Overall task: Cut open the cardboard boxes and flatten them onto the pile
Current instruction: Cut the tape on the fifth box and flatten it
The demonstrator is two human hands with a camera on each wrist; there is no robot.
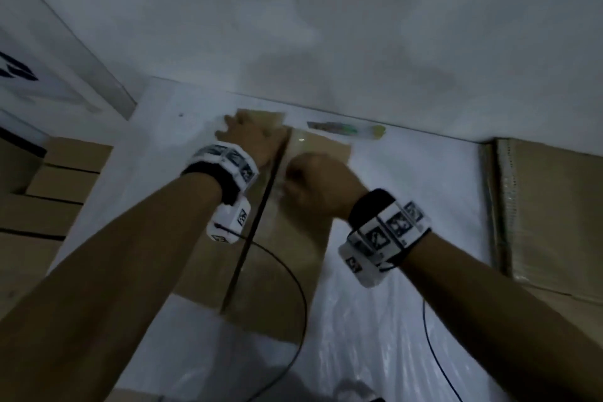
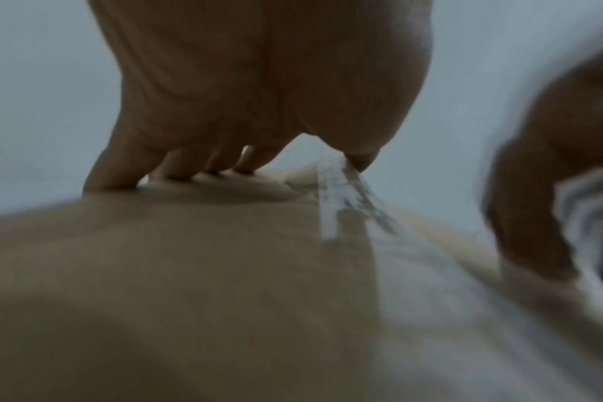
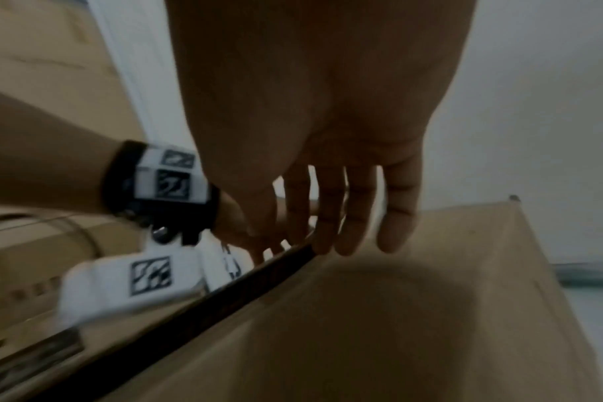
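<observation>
The long brown cardboard box [image 1: 277, 238] lies on the white plastic-covered tabletop [image 1: 391, 271], its long axis running from my body toward the white wall [image 1: 326, 10], the far end close to the wall. A dark open seam [image 1: 257, 222] runs down its top along that same axis, parting the two top flaps; loose clear tape [image 2: 341, 195] clings near the far end of the seam.

My left hand [image 1: 251, 137] rests on the far left flap, straight fingers [image 2: 176, 168] pressing down on the cardboard, holding nothing; I judge this steadies the box while the seam is worked. My right hand [image 1: 319, 183] sits over the right flap just beside the seam, its fingers [image 3: 331, 217] hanging fairly straight with the tips at the flap's edge, gripping nothing that I can see; it looks placed to catch that edge and fold the flap outward.

A narrow green and yellow tool [image 1: 346, 130], probably the cutter, lies on the tabletop beside the wall, apart from both hands. Flattened brown cardboard sheets [image 1: 548, 206] are piled at the right edge, and more brown cartons [image 1: 42, 192] stand stacked to the left, below table level.
</observation>
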